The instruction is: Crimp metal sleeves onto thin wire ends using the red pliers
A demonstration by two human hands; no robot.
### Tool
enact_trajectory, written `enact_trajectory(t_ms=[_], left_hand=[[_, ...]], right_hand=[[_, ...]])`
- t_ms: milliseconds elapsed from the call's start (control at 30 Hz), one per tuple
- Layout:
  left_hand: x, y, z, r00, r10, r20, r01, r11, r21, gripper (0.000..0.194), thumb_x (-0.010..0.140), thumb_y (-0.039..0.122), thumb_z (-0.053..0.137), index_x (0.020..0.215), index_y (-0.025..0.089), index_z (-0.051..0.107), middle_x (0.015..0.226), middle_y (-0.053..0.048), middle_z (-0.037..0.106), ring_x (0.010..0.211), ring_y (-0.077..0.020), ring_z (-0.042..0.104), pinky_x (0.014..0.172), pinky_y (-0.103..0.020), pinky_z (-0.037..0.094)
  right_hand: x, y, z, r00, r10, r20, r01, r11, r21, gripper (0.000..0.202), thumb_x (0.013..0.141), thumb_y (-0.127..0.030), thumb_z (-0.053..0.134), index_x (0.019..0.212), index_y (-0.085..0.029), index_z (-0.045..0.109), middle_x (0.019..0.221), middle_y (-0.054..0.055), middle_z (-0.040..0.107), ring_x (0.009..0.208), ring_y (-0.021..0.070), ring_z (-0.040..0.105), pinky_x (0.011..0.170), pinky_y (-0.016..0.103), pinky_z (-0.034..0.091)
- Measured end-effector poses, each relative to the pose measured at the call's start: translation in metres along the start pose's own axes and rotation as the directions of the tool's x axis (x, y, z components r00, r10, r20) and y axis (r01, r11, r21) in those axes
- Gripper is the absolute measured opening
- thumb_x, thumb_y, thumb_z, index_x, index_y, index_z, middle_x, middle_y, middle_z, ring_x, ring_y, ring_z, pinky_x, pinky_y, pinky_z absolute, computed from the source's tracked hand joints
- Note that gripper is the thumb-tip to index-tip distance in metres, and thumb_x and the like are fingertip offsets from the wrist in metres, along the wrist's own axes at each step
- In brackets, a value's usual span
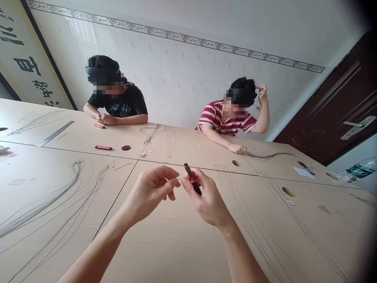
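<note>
My right grip (207, 192) is clasping the red-and-black tool (193, 179); slipping, it could be jabbing my half-curled left grip (153, 188), contents unclear.

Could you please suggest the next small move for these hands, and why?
I would probably turn the left hand slightly to check its fingertips before bringing the red-and-black tool closer: thumb and index finger are drawn together, anything fine between them cannot be made out, and the right hand holds the tool with its dark tip up beside them.

“川”, “百” (black) on panel (33, 62)
</note>
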State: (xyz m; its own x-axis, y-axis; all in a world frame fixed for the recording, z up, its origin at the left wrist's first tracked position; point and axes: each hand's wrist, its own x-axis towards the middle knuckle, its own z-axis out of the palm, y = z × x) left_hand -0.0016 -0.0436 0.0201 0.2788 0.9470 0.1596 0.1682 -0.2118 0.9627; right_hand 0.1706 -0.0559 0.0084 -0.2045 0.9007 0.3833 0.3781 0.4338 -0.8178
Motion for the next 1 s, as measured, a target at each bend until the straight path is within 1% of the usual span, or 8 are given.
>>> enact_trajectory(t_ms=[200,367,467,533,700,867,933,1000], left_hand=[[-0.005,0.004,-0.011,0.982,0.107,-0.153,-0.111,0.994,-0.017,0.023,0.09,0.035,0.061,0.106,0.021,0.068,0.104,-0.005,0.074,0.091,-0.0168,0.071,0.08,-0.026,0.057],[-0.011,0.014,-0.017,0.957,0.157,-0.243,-0.161,0.987,0.003,0.021,0.089,0.041,0.062,0.097,0.024,0.072,0.122,-0.004,0.069,0.122,-0.0227,0.058,0.089,-0.027,0.057],[-0.011,0.013,-0.019,0.954,0.163,-0.25,-0.162,0.986,0.024,0.024,0.089,0.044,0.061,0.096,0.024,0.073,0.118,-0.004,0.07,0.109,-0.0218,0.065,0.084,-0.028,0.059],[-0.012,0.01,-0.02,0.976,0.122,-0.183,-0.109,0.991,0.08,0.026,0.089,0.046,0.06,0.097,0.025,0.073,0.107,-0.004,0.073,0.093,-0.0203,0.069,0.077,-0.028,0.059],[-0.016,0.004,-0.009,0.989,-0.003,0.15,-0.026,0.981,0.194,0.026,0.089,0.046,0.058,0.091,0.025,0.073,0.086,-0.003,0.073,0.08,-0.0181,0.069,0.069,-0.025,0.055],[-0.028,0.009,0.02,0.96,-0.019,0.28,-0.023,0.989,0.146,0.024,0.091,0.04,0.053,0.092,0.025,0.071,0.085,-0.002,0.073,0.072,-0.0157,0.068,0.062,-0.023,0.052],[-0.034,0.012,0.031,0.933,-0.037,0.358,-0.01,0.992,0.13,0.024,0.091,0.037,0.052,0.086,0.023,0.07,0.079,-0.002,0.072,0.067,-0.0152,0.067,0.056,-0.022,0.048],[-0.041,0.016,0.041,0.897,-0.05,0.439,0.002,0.994,0.111,0.025,0.091,0.035,0.05,0.081,0.021,0.069,0.072,-0.001,0.069,0.062,-0.0144,0.065,0.051,-0.02,0.044]], right_hand=[[0.004,0.003,-0.006,0.997,-0.006,-0.079,0.003,0.999,-0.043,0.022,0.095,-0.036,0.049,0.08,-0.021,0.049,0.073,-0.001,0.05,0.068,0.0143,0.047,0.063,0.026,0.038],[0.006,0.014,-0.019,0.984,0.004,-0.178,-0.008,1.0,-0.023,0.023,0.094,-0.038,0.05,0.078,-0.021,0.048,0.066,-0.004,0.042,0.058,0.0121,0.038,0.055,0.025,0.033],[0.007,0.021,-0.039,0.957,0.024,-0.289,-0.032,0.999,-0.023,0.022,0.092,-0.039,0.054,0.08,-0.021,0.051,0.064,-0.004,0.041,0.055,0.0113,0.036,0.051,0.024,0.031],[0.007,0.024,-0.058,0.924,0.009,-0.383,-0.027,0.999,-0.041,0.024,0.09,-0.041,0.057,0.079,-0.02,0.053,0.065,-0.003,0.043,0.057,0.0115,0.038,0.052,0.024,0.032],[0.003,0.024,-0.117,0.818,-0.068,-0.571,-0.001,0.993,-0.12,0.024,0.084,-0.041,0.064,0.077,-0.019,0.056,0.068,-0.002,0.05,0.063,0.0132,0.046,0.059,0.027,0.037],[-0.023,0.013,-0.179,0.685,-0.111,-0.72,-0.03,0.983,-0.181,0.017,0.08,-0.032,0.07,0.075,-0.019,0.061,0.072,0.002,0.057,0.066,0.0138,0.052,0.066,0.032,0.04],[-0.043,0.005,-0.208,0.585,-0.109,-0.804,-0.067,0.981,-0.182,0.012,0.077,-0.024,0.072,0.073,-0.019,0.062,0.071,0.003,0.058,0.062,0.013,0.053,0.065,0.034,0.04],[-0.067,-0.005,-0.239,0.436,-0.127,-0.891,-0.142,0.968,-0.207,0.014,0.075,-0.018,0.075,0.069,-0.019,0.063,0.069,0.003,0.059,0.06,0.0123,0.054,0.064,0.035,0.041]])
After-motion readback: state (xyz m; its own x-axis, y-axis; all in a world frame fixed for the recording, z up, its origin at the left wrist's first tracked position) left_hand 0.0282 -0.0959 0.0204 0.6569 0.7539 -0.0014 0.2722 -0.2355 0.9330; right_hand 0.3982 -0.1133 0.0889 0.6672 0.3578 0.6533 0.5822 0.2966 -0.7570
